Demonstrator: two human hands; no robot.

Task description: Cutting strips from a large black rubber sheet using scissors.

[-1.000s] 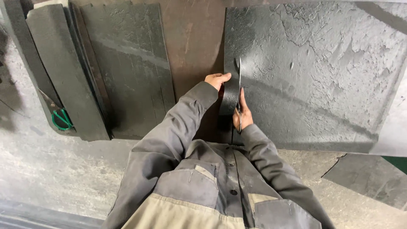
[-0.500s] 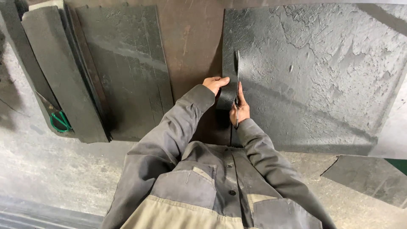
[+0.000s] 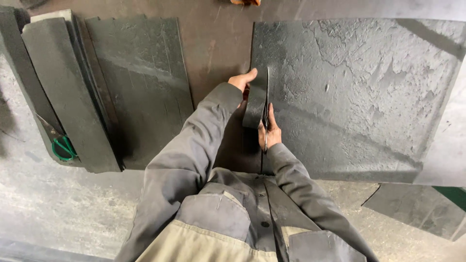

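A narrow dark rubber strip [image 3: 255, 104] is curling up at the frame's centre, partly cut from the left edge of a large, rough grey-black rubber sheet [image 3: 354, 97] lying flat across the upper right.

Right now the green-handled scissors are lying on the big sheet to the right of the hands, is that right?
Not quite. The green-handled scissors lie on the stack of dark strips at the far left, as the head view shows, not on the big sheet at right.
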